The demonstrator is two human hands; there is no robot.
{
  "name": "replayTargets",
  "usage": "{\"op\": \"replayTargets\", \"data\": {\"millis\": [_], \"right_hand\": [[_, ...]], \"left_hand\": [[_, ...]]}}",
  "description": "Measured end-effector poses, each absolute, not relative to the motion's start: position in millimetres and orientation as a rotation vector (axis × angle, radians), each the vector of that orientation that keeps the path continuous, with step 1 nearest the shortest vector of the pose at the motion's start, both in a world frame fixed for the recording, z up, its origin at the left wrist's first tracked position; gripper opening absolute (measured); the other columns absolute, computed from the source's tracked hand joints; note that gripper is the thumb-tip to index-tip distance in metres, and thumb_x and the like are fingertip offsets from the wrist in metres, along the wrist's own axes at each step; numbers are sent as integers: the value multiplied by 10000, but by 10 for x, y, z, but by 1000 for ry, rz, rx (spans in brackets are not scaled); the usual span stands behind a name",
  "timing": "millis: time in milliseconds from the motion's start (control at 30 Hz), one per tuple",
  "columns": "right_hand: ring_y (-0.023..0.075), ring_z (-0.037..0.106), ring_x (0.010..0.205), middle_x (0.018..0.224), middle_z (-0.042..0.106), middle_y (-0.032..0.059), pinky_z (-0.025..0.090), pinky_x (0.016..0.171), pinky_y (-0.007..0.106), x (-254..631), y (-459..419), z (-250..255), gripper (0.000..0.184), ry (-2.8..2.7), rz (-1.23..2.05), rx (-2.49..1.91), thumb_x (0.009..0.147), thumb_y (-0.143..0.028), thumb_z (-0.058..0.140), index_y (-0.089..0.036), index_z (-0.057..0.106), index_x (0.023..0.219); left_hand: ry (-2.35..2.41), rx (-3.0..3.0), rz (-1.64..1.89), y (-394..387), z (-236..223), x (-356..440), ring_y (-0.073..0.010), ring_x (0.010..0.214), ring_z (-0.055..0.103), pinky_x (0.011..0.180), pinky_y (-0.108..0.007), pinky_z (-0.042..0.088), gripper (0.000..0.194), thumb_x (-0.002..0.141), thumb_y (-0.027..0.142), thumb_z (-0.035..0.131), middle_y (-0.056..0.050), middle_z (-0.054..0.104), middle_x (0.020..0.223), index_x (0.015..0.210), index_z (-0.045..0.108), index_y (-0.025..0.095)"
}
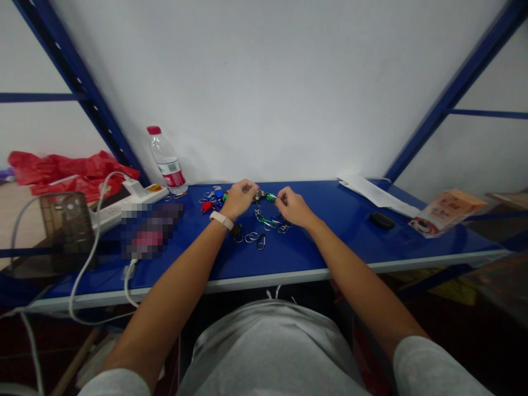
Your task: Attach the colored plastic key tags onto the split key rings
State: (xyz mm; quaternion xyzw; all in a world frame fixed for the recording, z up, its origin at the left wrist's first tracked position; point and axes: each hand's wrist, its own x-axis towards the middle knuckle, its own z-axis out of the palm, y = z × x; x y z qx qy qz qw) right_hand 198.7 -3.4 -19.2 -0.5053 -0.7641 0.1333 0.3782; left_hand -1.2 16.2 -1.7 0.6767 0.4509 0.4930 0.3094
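Note:
Over the blue tabletop, my left hand [240, 199] pinches a small dark round keychain piece [258, 195], partly hidden by the fingers. My right hand [293, 207] is closed on a small green carabiner [270, 197], between the two hands. Just below them lies a cluster of green carabiners [268, 221] with metal rings. Left of my left hand is a pile of keychain parts, with a red piece [206, 206] and a blue piece [218, 194]. Nearer me are loose split rings [251, 237] and a dark carabiner [261, 242].
A water bottle [168, 162] stands at the back left, near a white power strip [119, 212] with cables. A blurred-out flat object [152, 231] lies left. On the right are white papers [377, 195], a black oval object [381, 220] and an orange-white box [447, 212].

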Motion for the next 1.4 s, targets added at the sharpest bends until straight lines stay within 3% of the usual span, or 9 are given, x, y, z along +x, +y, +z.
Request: {"op": "replayTargets", "data": {"millis": [667,867,1100,1400], "right_hand": [[163,573,619,689,611,-10,432,624,281,1999,-41,-187,90,-1947,305,-1277,841,-286,545,-224,482,855],[162,662,649,746,690,-8,500,654,286,1999,-1,-224,110,-1799,509,-1163,857,-276,539,-237,439,880],[146,662,584,658,688,-27,510,585,251,1968,-43,-182,115,-1810,742,-1106,827,-189,536,-228,453,896],[129,623,450,609,660,-47,460,426,200,1936,-109,-140,169,-1760,854,-1104,779,-217,609,-220,485,892]], "left_hand": [[1152,1795,1298,165,-31,-9,-151,768,631,722,-276,524,156,856,286,606,-70,698,856,846,662,141],[1117,1698,1271,110,13,26,-127,696,622,629,-248,547,105,870,232,604,-60,678,845,837,634,136],[1054,1579,1199,-12,109,60,-130,637,663,567,-258,578,100,908,238,585,-59,696,855,866,580,149],[888,1590,1032,-65,127,35,-112,617,675,612,-249,568,104,905,242,607,-64,709,864,887,577,144]]}}
